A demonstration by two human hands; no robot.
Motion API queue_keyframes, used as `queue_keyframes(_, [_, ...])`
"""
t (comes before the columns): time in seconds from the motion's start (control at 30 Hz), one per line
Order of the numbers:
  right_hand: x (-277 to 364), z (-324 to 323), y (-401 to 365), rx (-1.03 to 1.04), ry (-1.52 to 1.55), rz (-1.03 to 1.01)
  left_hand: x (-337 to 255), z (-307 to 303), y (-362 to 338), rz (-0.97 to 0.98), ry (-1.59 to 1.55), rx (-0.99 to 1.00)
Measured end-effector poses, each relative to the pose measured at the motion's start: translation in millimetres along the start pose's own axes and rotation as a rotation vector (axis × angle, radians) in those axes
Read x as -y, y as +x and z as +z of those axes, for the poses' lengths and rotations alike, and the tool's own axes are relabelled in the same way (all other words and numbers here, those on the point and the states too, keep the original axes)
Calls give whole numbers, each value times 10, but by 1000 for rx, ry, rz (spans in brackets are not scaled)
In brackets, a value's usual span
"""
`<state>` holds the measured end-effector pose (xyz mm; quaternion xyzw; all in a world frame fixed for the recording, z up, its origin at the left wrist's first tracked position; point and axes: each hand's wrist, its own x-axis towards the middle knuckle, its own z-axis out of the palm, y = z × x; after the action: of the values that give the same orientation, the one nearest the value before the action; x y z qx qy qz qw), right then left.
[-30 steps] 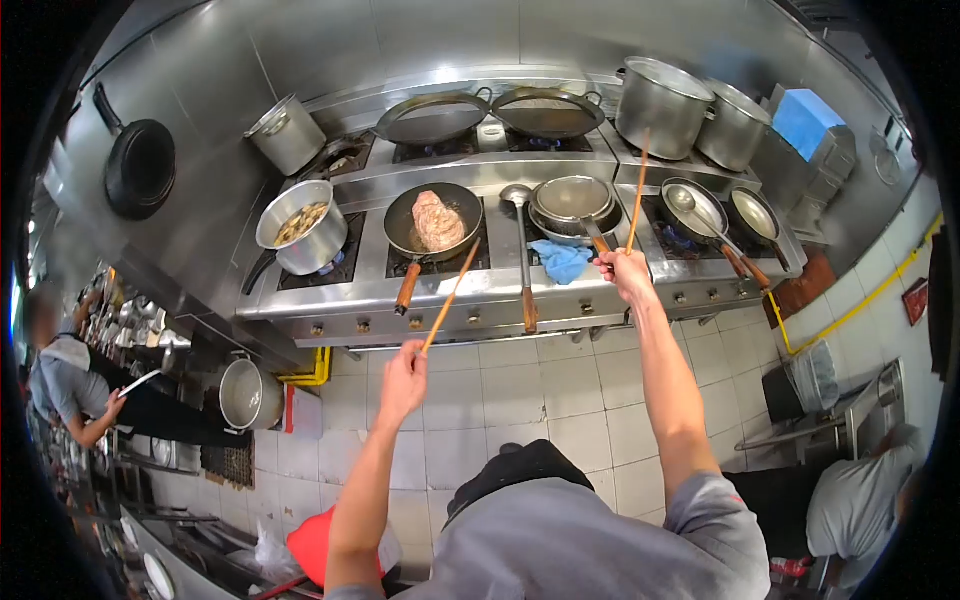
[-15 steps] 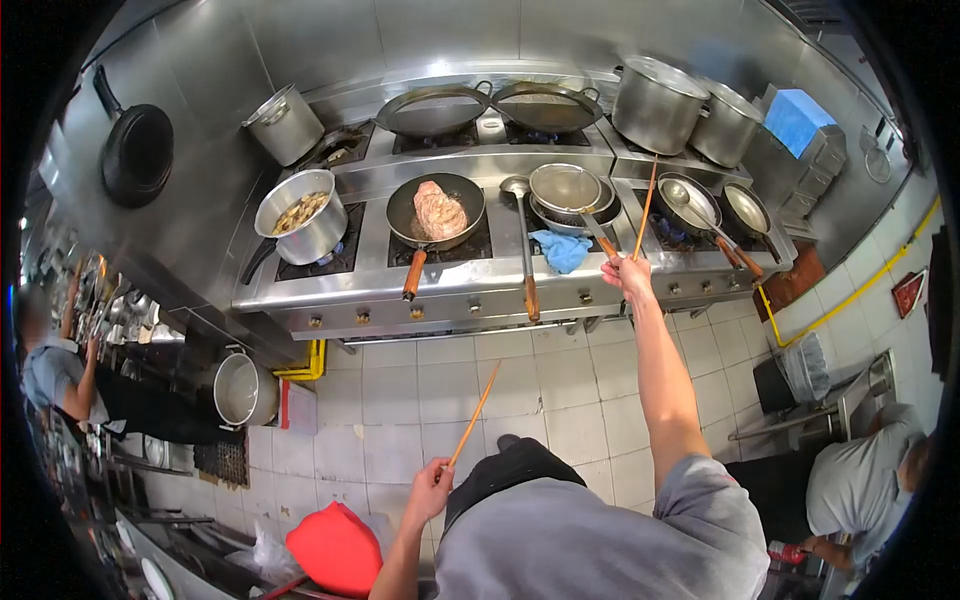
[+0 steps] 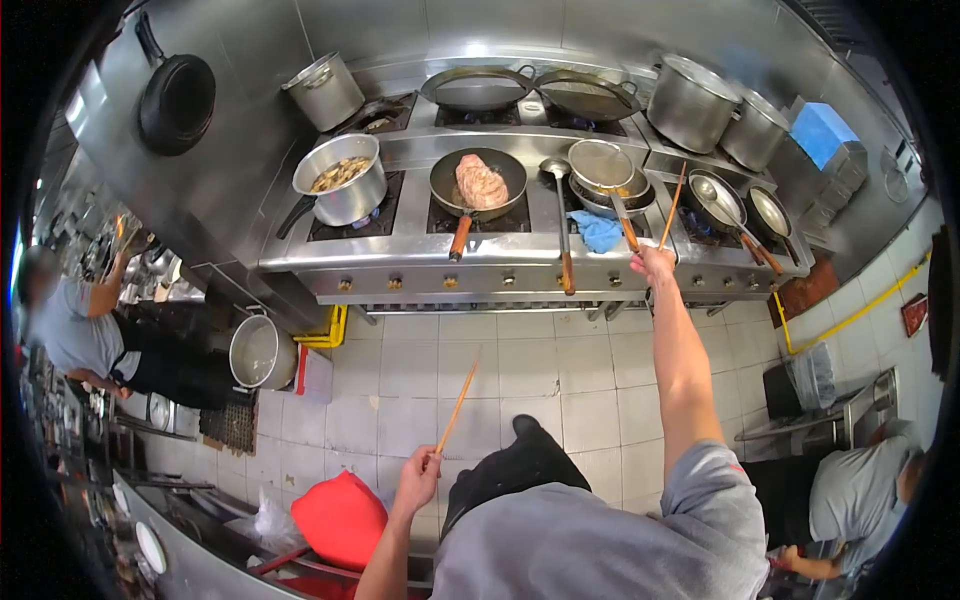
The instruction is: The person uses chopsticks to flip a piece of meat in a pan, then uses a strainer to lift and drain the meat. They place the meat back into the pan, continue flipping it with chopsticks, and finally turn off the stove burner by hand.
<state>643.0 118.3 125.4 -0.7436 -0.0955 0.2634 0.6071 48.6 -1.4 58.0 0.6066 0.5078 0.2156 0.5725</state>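
Observation:
Low in front of my body, my left hand (image 3: 418,477) is closed around one long wooden chopstick (image 3: 459,402), its tip slanting up over the floor. My right hand (image 3: 655,264) reaches out to the stove's front edge, fingers closed on a second long chopstick (image 3: 675,200) that points up and away. The wooden handle of a mesh strainer (image 3: 600,163) ends right at the right fingers; whether they grip it too I cannot tell. The strainer rests over a pan (image 3: 640,203). Beside it lie a blue cloth (image 3: 600,231) and a ladle (image 3: 561,215).
A frying pan (image 3: 508,165) with a big piece of meat (image 3: 480,182) and a pot (image 3: 350,197) of chopped food stand on the left burners. Woks (image 3: 476,92) and tall pots (image 3: 693,103) line the back. Co-workers (image 3: 75,325) stand left and right. A red bag (image 3: 338,520) is behind left.
My view has shifted, so the stove sits higher and further right. The right hand has drawn slightly back along the strainer's handle end. Both hands keep their chopsticks.

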Motion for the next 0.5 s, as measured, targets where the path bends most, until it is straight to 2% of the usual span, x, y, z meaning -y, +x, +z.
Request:
queue_keyframes(0.07, [32,-9,-65,-135,-74,-58,-29,-63,32,12,14,-27])
queue_keyframes(0.1, [91,-28,-171,-182,-240,-154,-61,-98,57,29,-19,-51])
queue_keyframes(0.13, [178,-35,-286,-179,-236,-155,-105,-137,114,51,-51,-77])
queue_keyframes(0.2, [379,19,-512,-177,-717,-465,-176,-208,292,58,-2,-141])
queue_keyframes(0.23, [467,137,-651,-118,-652,-473,-217,-234,405,61,46,-200])
queue_keyframes(0.27, [407,275,-528,-91,-718,-529,-288,-257,572,86,98,-278])
queue_keyframes(0.3, [375,387,-503,16,-694,-594,-411,-268,759,105,148,-355])
queue_keyframes(0.33, [349,512,-523,124,-667,-654,-733,-247,875,129,27,-380])
queue_keyframes(0.37, [399,660,-565,137,-667,-659,-1076,-226,1022,160,-90,-407])
queue_keyframes(0.43, [591,980,-698,281,-1007,-768,-1080,-170,1678,303,-104,-515])
queue_keyframes(0.5, [744,1253,-797,278,-1111,-739,-1362,-67,2156,271,-71,-556])
